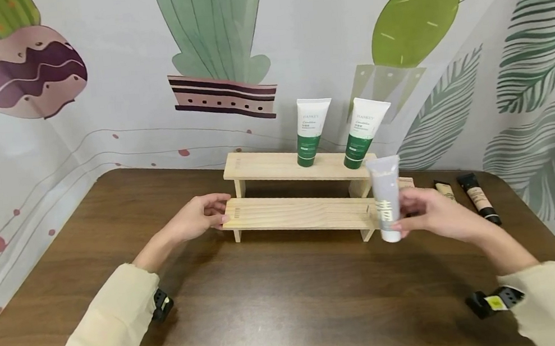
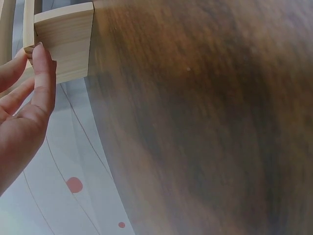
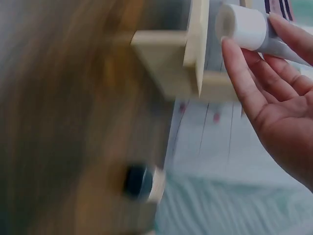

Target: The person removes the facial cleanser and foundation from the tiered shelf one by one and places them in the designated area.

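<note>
A two-tier wooden shelf (image 1: 291, 211) stands on the table. My left hand (image 1: 200, 218) pinches the left end of its lower step; the left wrist view shows thumb and fingers at the board's corner (image 2: 29, 48). In my right hand (image 1: 429, 213) is a pale grey squeeze tube (image 1: 387, 198), upright with its white cap (image 3: 242, 27) down, gripped between thumb and fingers. It overlaps the right end of the lower step in the head view. On the upper step stand two white-and-green tubes (image 1: 311, 135) (image 1: 362, 136), caps down.
To the right, a black-capped beige tube (image 1: 479, 197) and a smaller tube (image 1: 444, 189) lie on the brown table (image 1: 251, 311). Part of a pinkish item (image 1: 405, 182) shows behind my right hand. A cactus-print cloth (image 1: 127, 98) hangs behind the table.
</note>
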A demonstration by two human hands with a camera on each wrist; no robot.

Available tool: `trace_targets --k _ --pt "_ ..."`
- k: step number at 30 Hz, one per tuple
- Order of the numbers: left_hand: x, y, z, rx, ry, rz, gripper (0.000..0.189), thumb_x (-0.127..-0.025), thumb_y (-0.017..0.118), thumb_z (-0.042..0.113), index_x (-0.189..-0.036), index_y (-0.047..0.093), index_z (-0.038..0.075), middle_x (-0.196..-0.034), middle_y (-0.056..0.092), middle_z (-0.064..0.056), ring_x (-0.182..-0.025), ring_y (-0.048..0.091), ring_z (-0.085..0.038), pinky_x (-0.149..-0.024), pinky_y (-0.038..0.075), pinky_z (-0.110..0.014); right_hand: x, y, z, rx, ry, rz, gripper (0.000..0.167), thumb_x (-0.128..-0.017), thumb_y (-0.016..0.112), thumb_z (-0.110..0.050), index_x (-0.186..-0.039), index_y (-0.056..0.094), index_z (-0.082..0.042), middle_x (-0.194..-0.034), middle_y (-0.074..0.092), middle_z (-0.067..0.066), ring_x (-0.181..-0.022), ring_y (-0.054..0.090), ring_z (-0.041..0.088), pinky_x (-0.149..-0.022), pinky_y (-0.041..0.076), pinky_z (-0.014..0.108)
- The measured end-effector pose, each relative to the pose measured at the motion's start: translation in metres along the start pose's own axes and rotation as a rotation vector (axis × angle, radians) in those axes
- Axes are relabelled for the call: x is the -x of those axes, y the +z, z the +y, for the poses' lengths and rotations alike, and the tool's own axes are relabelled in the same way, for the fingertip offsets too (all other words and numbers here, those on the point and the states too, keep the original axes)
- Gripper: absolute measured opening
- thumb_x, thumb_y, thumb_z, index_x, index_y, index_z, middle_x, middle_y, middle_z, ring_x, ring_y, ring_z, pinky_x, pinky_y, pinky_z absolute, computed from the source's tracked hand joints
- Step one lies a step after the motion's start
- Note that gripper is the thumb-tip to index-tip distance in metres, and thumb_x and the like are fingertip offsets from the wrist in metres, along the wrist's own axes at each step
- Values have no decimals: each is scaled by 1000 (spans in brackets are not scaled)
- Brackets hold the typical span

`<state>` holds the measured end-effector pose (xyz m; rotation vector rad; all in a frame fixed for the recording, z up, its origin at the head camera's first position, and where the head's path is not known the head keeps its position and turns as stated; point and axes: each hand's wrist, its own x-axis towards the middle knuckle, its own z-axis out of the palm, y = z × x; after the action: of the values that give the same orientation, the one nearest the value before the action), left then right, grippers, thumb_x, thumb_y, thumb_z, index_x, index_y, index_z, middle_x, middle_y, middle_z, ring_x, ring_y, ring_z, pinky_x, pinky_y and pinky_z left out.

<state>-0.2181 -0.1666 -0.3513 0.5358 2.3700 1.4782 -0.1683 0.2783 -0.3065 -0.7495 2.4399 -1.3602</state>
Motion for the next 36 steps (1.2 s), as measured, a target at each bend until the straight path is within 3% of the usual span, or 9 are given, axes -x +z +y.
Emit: trace_targets --k 7,15,23,30,36 --pt "2 -1 0 -1 0 2 47 -87 54 -7 -130 36 -15 -106 54 -29 -85 59 -24 -72 55 -35 49 -22 25 -76 42 -29 18 -83 60 6 -99 52 8 -87 64 11 -74 63 20 -59 56 40" --pt "4 -1 1 0 5 5 46 -87 54 -7 -129 37 -16 -105 54 -28 -84 59 -23 -73 55 -38 80 -16 51 -175 180 -59 18 -85 57 5 -98 49 14 -84 63 12 -72 62 22 -60 55 41" --pt "3 -1 0 3 6 6 46 -87 54 -8 -129 37 -16 -105 54 -28 -84 59 -23 -72 56 -35 91 -5 68 -301 249 -98 18 -87 53 6 -97 45 19 -83 59 10 -72 61 20 -60 56 40" --pt "2 0 2 -1 8 -2 46 -87 54 -7 -129 36 -16 -106 54 -29 -85 59 -24 -71 56 -32 90 -7 73 -407 304 -143 9 -89 52 3 -97 52 8 -82 57 7 -72 59 17 -62 56 36" --pt "0 0 3 -7 9 -2 45 -87 54 -8 -129 37 -16 -105 54 -29 -85 59 -24 -71 56 -32 91 -8 74 -453 345 -133 12 -89 54 1 -99 54 7 -85 59 9 -74 60 19 -62 56 35"
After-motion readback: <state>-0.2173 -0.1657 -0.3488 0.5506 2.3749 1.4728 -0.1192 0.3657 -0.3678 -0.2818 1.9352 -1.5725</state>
